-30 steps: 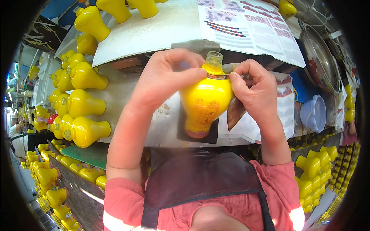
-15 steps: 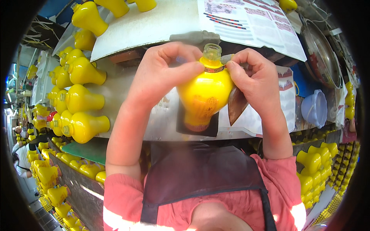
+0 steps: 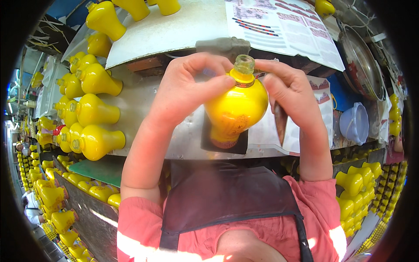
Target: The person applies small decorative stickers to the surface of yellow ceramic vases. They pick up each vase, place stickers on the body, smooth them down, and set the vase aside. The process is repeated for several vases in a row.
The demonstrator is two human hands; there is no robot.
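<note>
A glossy yellow bottle (image 3: 238, 105) with a clear glass mouth stands on a dark pad (image 3: 238, 146) in front of me. Around the base of its neck runs a narrow patterned decal strip (image 3: 243, 84). My left hand (image 3: 192, 83) is closed at the left side of the neck, thumb and fingertips pinching at the strip. On the other side, my right hand (image 3: 288, 85) has its index finger stretched behind the neck and its thumb bent. A brown flat blade-like scraper (image 3: 280, 124) hangs down from that hand, its upper part hidden by the fingers.
Several yellow bottles (image 3: 98, 109) lie or stand at the left. A sheet of printed decals (image 3: 279, 32) rests on the raised white board (image 3: 174, 30) behind. A grey cloth (image 3: 222, 46) hangs at its edge. To the right are a pale blue bucket (image 3: 354, 123) and a round metal pan (image 3: 360, 63).
My right fingertips have left the strip's right side; the index finger now reaches behind the neck. The scraper has turned edge-on. The bottle appears slightly lower and farther right.
</note>
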